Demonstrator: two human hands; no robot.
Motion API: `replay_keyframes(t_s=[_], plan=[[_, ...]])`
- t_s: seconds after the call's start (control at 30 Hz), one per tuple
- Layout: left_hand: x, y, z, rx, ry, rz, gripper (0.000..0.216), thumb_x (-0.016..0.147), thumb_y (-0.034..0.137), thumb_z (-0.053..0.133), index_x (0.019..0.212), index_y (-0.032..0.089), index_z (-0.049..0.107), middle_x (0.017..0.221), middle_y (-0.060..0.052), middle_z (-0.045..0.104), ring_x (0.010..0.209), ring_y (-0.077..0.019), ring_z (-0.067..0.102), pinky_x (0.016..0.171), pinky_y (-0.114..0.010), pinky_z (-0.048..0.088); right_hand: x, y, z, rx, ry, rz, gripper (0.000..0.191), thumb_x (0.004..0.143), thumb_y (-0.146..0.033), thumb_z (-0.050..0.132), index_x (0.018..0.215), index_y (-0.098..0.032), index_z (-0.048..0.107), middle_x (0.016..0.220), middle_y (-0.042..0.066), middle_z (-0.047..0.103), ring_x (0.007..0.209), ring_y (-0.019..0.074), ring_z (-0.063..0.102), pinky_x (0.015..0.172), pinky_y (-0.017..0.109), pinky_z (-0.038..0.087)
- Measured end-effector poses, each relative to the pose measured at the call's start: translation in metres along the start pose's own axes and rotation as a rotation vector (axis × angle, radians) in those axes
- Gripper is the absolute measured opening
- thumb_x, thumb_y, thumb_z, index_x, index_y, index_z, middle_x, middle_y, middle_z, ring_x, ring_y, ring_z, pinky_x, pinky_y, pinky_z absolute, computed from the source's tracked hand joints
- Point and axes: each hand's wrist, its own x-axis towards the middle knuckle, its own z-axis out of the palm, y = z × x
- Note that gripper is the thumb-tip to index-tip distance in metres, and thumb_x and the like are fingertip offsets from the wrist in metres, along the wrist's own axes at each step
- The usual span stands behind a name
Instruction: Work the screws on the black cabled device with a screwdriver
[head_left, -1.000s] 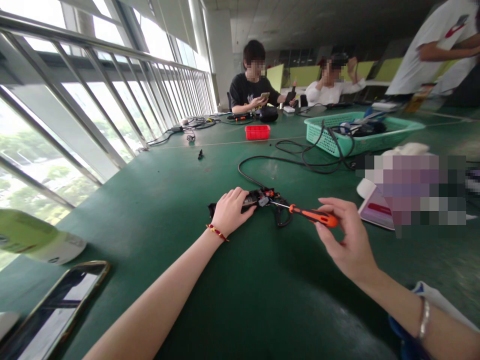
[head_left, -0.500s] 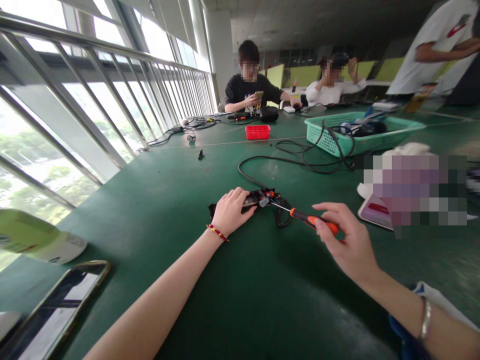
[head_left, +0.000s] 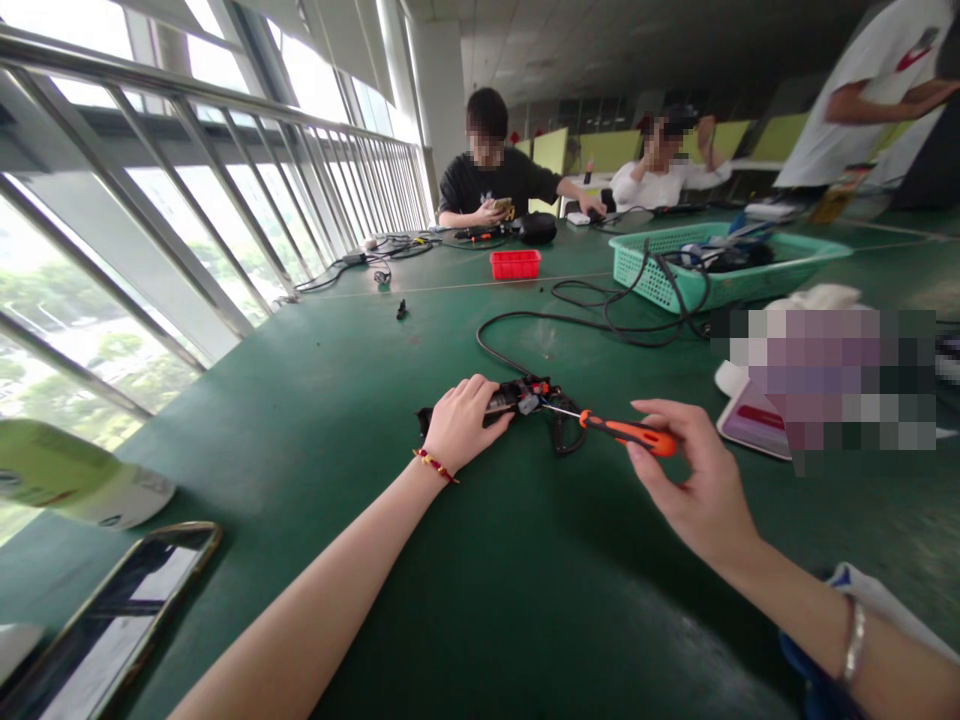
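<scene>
My left hand [head_left: 460, 425] is closed over a black corded device [head_left: 531, 396], pressing it against the green table [head_left: 480, 560]. Its right end lies uncovered, with small grey, red and blue parts and wiring showing. Between the thumb and fingers of my right hand [head_left: 694, 480] is the handle of an orange and black screwdriver [head_left: 628, 433]. The blade points left, and its tip reaches the uncovered end of the device; the exact contact spot is too small to make out. A thin black loop hangs off the device beneath the blade.
A black cable [head_left: 517, 316] runs from the device toward a green basket [head_left: 731, 285] of cords. Farther off are a red tray [head_left: 515, 265] and a small black piece [head_left: 402, 310]. A phone [head_left: 120, 620] and a green-white container [head_left: 82, 475] lie left. Co-workers are across the table.
The screwdriver handle has turned, showing more orange, and my right fingers have shifted on it. My left hand and the device stay put. The co-worker opposite has leaned left and lowered a phone.
</scene>
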Motion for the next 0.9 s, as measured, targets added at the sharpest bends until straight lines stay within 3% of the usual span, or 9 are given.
replay_keyframes(t_s=[0.1, 0.27, 0.43, 0.6, 0.8, 0.9], plan=[[-0.0002, 0.0003, -0.0001, -0.003, -0.006, -0.002, 0.025, 0.083, 0.037, 0.053, 0.1, 0.018, 0.053, 0.095, -0.005, 0.058, 0.088, -0.0201, 0.056, 0.075, -0.032, 0.046, 0.0001, 0.0011, 0.0006, 0.002, 0.041, -0.037, 0.029, 0.079, -0.025, 0.057, 0.108, -0.021, 0.053, 0.095, 0.006, 0.061, 0.085, 0.0196, 0.06, 0.075, 0.034, 0.05], [-0.0006, 0.0005, 0.0002, 0.006, -0.019, -0.009, 0.026, 0.083, 0.038, 0.053, 0.1, 0.018, 0.053, 0.095, -0.005, 0.057, 0.089, -0.0202, 0.055, 0.075, -0.032, 0.046, -0.0003, 0.0001, -0.0005, -0.042, -0.093, 0.045, 0.018, 0.084, -0.032, 0.053, 0.098, -0.023, 0.058, 0.067, 0.0, 0.06, 0.07, 0.0179, 0.06, 0.066, 0.032, 0.048], [-0.0007, 0.0003, 0.0005, 0.007, -0.03, -0.006, 0.025, 0.083, 0.037, 0.053, 0.1, 0.018, 0.052, 0.097, -0.005, 0.057, 0.089, -0.02, 0.055, 0.075, -0.032, 0.046, -0.0004, 0.0022, -0.0007, -0.013, 0.048, -0.055, 0.027, 0.078, -0.025, 0.059, 0.104, -0.021, 0.055, 0.095, 0.005, 0.061, 0.085, 0.0192, 0.06, 0.077, 0.034, 0.049], [-0.0006, 0.0004, 0.0003, -0.001, -0.031, -0.011, 0.026, 0.084, 0.037, 0.052, 0.101, 0.018, 0.052, 0.096, -0.005, 0.057, 0.089, -0.0201, 0.055, 0.075, -0.033, 0.046, -0.0002, 0.0005, -0.0003, -0.032, -0.098, 0.027, 0.017, 0.082, -0.032, 0.055, 0.096, -0.023, 0.059, 0.07, 0.001, 0.06, 0.067, 0.0168, 0.06, 0.065, 0.032, 0.05], [-0.0012, 0.0004, 0.0002, -0.011, -0.028, -0.015, 0.025, 0.084, 0.037, 0.052, 0.101, 0.019, 0.052, 0.097, -0.005, 0.057, 0.09, -0.0204, 0.055, 0.076, -0.033, 0.046, 0.0009, 0.0033, -0.0005, -0.015, 0.047, -0.059, 0.029, 0.078, -0.025, 0.058, 0.106, -0.021, 0.053, 0.095, 0.006, 0.06, 0.085, 0.0196, 0.061, 0.076, 0.035, 0.05], [-0.0018, 0.0005, -0.0003, -0.016, -0.028, -0.017, 0.026, 0.084, 0.037, 0.051, 0.102, 0.019, 0.052, 0.097, -0.005, 0.057, 0.09, -0.0205, 0.055, 0.076, -0.033, 0.047, 0.0013, 0.0048, -0.0019, -0.026, 0.011, -0.029, 0.023, 0.078, -0.027, 0.059, 0.1, -0.021, 0.056, 0.085, 0.004, 0.062, 0.08, 0.0193, 0.061, 0.073, 0.034, 0.05]])
